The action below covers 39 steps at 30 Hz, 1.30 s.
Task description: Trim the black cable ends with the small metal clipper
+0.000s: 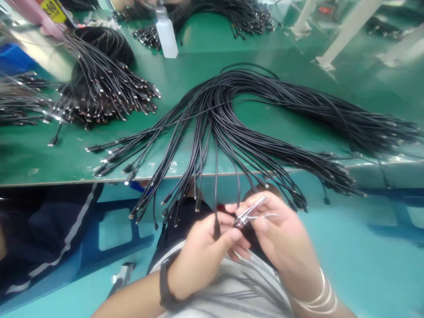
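My left hand [205, 247] is closed round one black cable [216, 185] that hangs down from the table edge; thumb and fingers pinch it near its plug end. My right hand [281, 234] is closed on a small metal tool [250, 214], like tweezers or a clip, held against the cable's tip. Both hands meet over my lap, below the green table [205, 48]. A large fan of black cables [238, 119] lies on the table, with many plug ends dangling over the front edge.
A second heap of black cables [99, 84] with metal plugs lies at the left. A white plastic bottle [166, 33] stands at the back. More cables [232, 15] lie at the far edge. A person's dark sleeve [43, 234] is at the lower left.
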Motion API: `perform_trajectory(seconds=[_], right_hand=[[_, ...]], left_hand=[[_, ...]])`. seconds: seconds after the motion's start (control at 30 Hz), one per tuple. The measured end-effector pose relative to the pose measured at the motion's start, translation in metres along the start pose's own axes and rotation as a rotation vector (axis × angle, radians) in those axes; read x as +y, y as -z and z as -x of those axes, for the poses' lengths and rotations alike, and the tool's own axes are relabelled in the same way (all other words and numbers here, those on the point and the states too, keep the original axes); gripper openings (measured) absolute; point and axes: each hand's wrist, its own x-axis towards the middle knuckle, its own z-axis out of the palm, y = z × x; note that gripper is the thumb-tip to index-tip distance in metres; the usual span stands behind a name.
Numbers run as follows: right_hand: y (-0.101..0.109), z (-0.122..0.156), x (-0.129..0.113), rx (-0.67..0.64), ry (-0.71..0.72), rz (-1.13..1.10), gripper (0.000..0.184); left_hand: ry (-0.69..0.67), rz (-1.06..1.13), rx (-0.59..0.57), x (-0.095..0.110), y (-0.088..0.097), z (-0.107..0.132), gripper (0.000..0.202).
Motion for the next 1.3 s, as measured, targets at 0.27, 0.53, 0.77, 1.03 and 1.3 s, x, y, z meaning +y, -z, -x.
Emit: perform_trajectory(seconds=[0.27, 0.53, 0.77, 1.03, 1.3], right_hand=[[0.037, -0.017, -0.038, 0.705, 0.547, 1.299, 0.018], [0.009, -0.002, -0.013, 0.247, 0.225, 0.285, 0.011], [-0.007, 0.001, 0.012, 0.209, 0.048, 0.065, 0.013], [-0.010, 0.003, 0.011, 0.202, 0.045, 0.084, 0.013], [-0.013, 0.005, 0.005, 0.205, 0.041, 0.127, 0.008]], left_hand=[[0.150, 0.265, -0.322, -0.001, 0.011, 0.003, 0.060], [0.017, 0.254, -0.090, -0.002, 0.007, -0.001, 0.019], [-0.034, 0.094, 0.098, 0.005, 0.003, 0.001, 0.022], [-0.031, 0.065, 0.134, 0.004, 0.002, 0.000, 0.018], [0.016, 0.101, 0.143, 0.004, 0.000, -0.001, 0.024]])
